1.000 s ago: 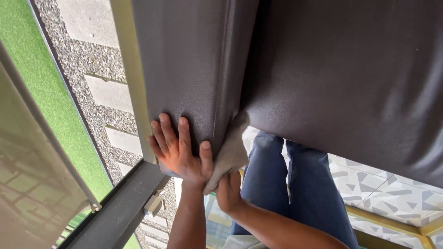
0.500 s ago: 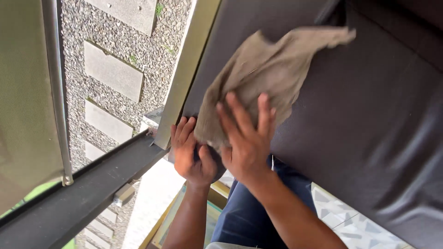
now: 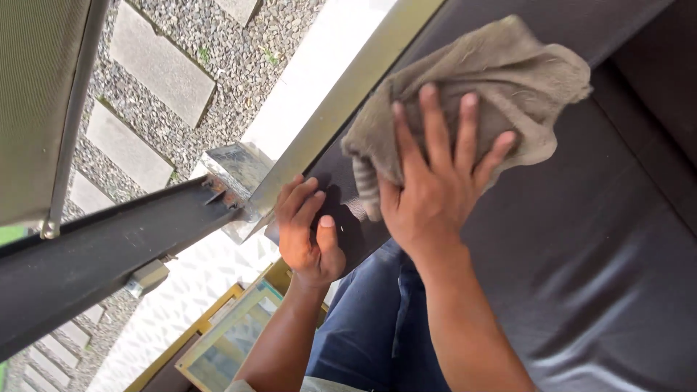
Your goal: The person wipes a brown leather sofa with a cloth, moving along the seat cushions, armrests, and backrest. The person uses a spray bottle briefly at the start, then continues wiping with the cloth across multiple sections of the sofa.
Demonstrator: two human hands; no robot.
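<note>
My right hand (image 3: 435, 181) presses flat, fingers spread, on a crumpled grey-brown cloth (image 3: 472, 87) against the dark leather-like cushion (image 3: 581, 239). My left hand (image 3: 308, 225) grips the cushion's lower corner, thumb on the dark face and fingers curled over its edge, just left of the right hand. The cloth covers the cushion's upper part beside its left edge. My blue-trousered legs (image 3: 370, 327) show below both forearms.
A pale metal frame bar (image 3: 341, 109) runs diagonally along the cushion's left edge. A dark beam (image 3: 109, 254) crosses lower left. Beyond lie gravel with stone slabs (image 3: 152, 65), a patterned tile floor (image 3: 196, 290) and a yellow-framed glass panel (image 3: 225, 341).
My right hand has slid up the cushion with the cloth, which is now bunched under the palm. The view has tilted. My left hand stays on the cushion's corner.
</note>
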